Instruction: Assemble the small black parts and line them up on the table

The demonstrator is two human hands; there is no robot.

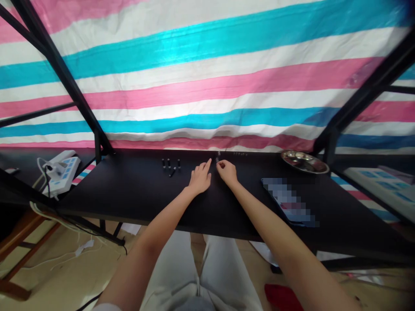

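Observation:
Both my hands reach to the far middle of a black table. My left hand rests on the table with its forefinger stretched out and the other fingers lying loosely. My right hand is closed in a pinch, and a tiny pale object shows just above its fingertips; I cannot make out what it is. Several small dark cylinders stand and lie on the table to the left of my left hand, apart from it.
A metal dish sits at the back right. A flat blurred object lies right of my right forearm. A white power strip with cables is at the far left. Black frame bars and a striped tarp stand behind.

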